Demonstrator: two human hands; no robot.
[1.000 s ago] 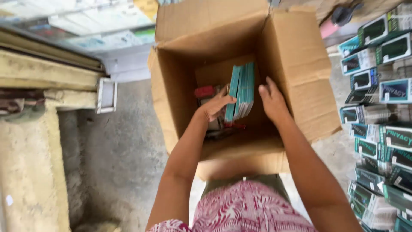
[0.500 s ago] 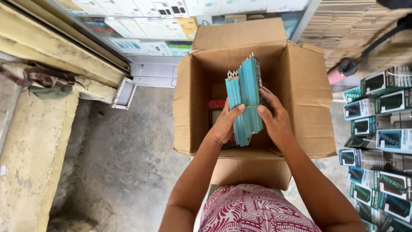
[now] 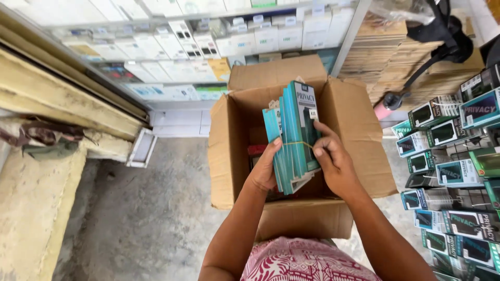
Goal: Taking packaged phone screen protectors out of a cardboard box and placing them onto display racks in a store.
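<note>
A bundle of flat teal packages point(image 3: 294, 132), bound with a thin rubber band, is held upright above an open cardboard box point(image 3: 349, 119). My left hand point(image 3: 264, 169) grips the bundle's left side from below. My right hand point(image 3: 333, 161) holds its right side, fingers at the rubber band. More packages lie dim at the bottom of the box, mostly hidden behind the bundle.
Racks of similar teal and black packages point(image 3: 453, 171) hang at the right. White boxes fill shelves point(image 3: 219, 36) behind the carton. A black bag point(image 3: 442, 31) rests on stacked cardboard at the top right. Concrete floor point(image 3: 146, 218) and a ledge with a rag point(image 3: 41, 138) lie to the left.
Both hands lifted the teal bundle out of the box and raised it higher. My right hand shifted onto the rubber band. The view tilted up toward the shelves.
</note>
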